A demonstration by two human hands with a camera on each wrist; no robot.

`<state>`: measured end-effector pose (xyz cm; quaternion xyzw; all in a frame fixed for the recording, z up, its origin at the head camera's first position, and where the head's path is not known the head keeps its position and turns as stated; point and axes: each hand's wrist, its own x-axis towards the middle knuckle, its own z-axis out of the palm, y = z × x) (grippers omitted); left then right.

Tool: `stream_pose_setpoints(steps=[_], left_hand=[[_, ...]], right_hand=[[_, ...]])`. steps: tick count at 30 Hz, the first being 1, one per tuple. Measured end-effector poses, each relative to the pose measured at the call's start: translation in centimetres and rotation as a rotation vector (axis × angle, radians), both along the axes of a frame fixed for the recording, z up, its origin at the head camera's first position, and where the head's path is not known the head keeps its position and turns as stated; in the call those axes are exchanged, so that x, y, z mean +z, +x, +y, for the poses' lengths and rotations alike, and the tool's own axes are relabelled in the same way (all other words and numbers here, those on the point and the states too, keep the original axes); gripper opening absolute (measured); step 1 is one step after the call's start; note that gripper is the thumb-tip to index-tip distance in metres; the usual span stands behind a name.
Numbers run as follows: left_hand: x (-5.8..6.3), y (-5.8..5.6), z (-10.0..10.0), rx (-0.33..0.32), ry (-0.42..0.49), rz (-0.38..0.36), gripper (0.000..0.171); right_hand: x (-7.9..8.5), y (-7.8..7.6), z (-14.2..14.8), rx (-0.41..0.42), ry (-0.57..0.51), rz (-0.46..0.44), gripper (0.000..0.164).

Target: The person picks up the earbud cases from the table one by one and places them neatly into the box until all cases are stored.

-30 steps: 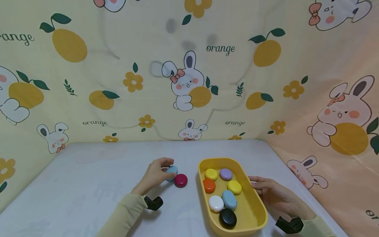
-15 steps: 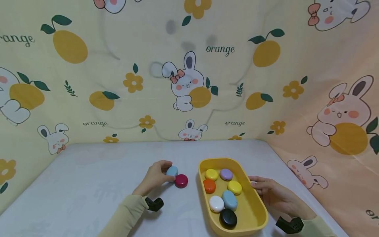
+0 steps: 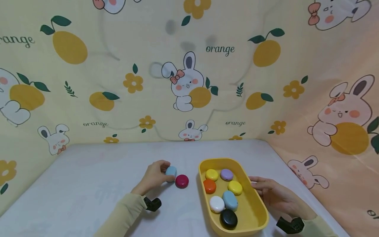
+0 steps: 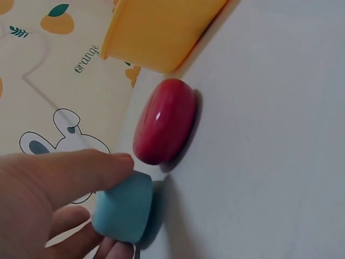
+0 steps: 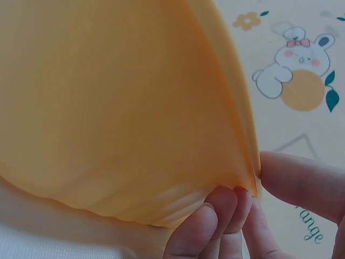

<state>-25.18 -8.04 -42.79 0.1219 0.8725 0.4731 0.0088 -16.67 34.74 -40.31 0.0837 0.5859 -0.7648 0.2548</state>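
Observation:
My left hand grips a light blue rounded block, thumb on one side and fingers on the other. In the left wrist view the block sits very close to the table, its underside partly hidden. A glossy dark red rounded piece lies just to the right of it, a small gap between them. My right hand touches the outside of the yellow tray at its right side. In the right wrist view its fingertips rest against the tray's outer wall, just under the rim.
In the tray lie several rounded pieces: yellow, purple, orange, white, light blue and black. A printed cloth hangs behind the white table.
My left hand has drawn the blue block slightly left, and the gap to the red piece has widened. My right hand stays at the tray's side.

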Motion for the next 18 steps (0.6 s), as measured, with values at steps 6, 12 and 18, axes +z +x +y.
stream_pose_setpoints(steps=[6, 12, 18], left_hand=[[0.6, 0.2, -0.3, 0.002, 0.012, 0.022, 0.052], [1.5, 0.4, -0.1, -0.002, 0.036, 0.044, 0.051], [2.8, 1.3, 1.2, -0.044, 0.084, 0.078, 0.054]], right_hand=[[0.0, -0.1, -0.2, -0.024, 0.015, -0.006, 0.037], [0.0, 0.0, -0.2, -0.015, -0.018, -0.014, 0.026], [0.0, 0.0, -0.2, -0.015, -0.051, -0.034, 0.021]])
